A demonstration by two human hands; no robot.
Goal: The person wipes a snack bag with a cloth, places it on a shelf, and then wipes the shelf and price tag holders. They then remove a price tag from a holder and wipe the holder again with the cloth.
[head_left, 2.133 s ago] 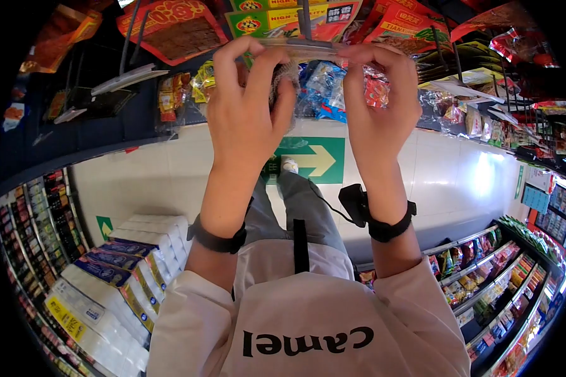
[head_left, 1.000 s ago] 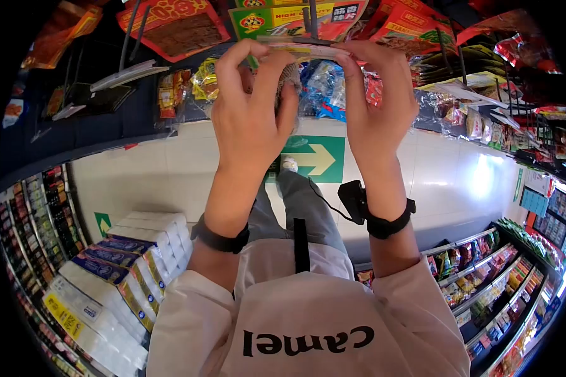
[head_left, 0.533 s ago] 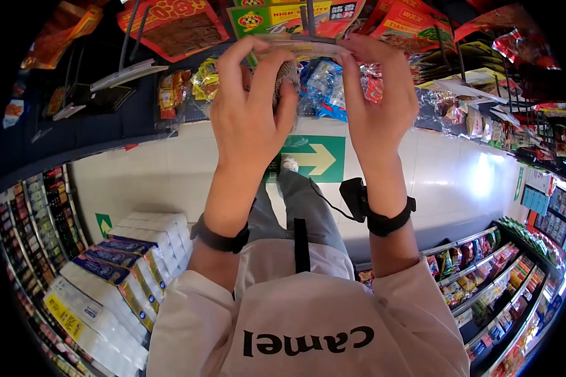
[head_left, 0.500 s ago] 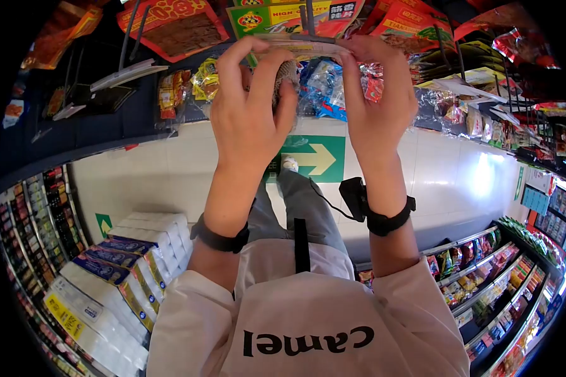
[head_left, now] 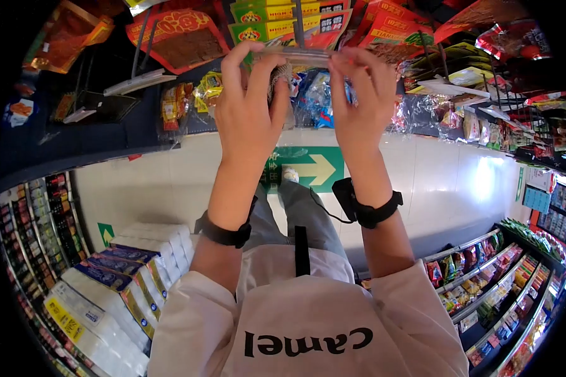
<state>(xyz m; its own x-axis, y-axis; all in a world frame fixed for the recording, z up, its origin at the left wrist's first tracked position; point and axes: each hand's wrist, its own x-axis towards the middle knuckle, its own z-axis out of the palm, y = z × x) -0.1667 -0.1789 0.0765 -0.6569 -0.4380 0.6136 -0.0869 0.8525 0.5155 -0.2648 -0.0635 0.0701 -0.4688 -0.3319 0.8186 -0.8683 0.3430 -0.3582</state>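
My left hand point(head_left: 250, 110) is closed, with a crumpled grey cloth point(head_left: 279, 76) between its thumb and fingers. Its fingertips also rest at the left end of a clear plastic strip point(head_left: 302, 58), which looks like a price-label holder. At the strip's right end, my right hand point(head_left: 365, 97) pinches with thumb and fingers, somewhat blurred. Just beyond the strip hang green and yellow snack packets point(head_left: 270, 30) on a metal hook. Below it, between my hands, blue plastic packets point(head_left: 317, 94) lie on the shelf.
Red snack bags point(head_left: 179, 38) hang to the left, and more red bags point(head_left: 390, 28) to the right. Several label holders point(head_left: 138, 81) stick out on hooks. White paper packs point(head_left: 107, 276) are stacked behind me at left; a stocked rack point(head_left: 484, 283) stands at right.
Both hands and the strip have shifted slightly down and, on the right side, leftward in view. My right hand is closer to my left. The cloth stays in my left hand.
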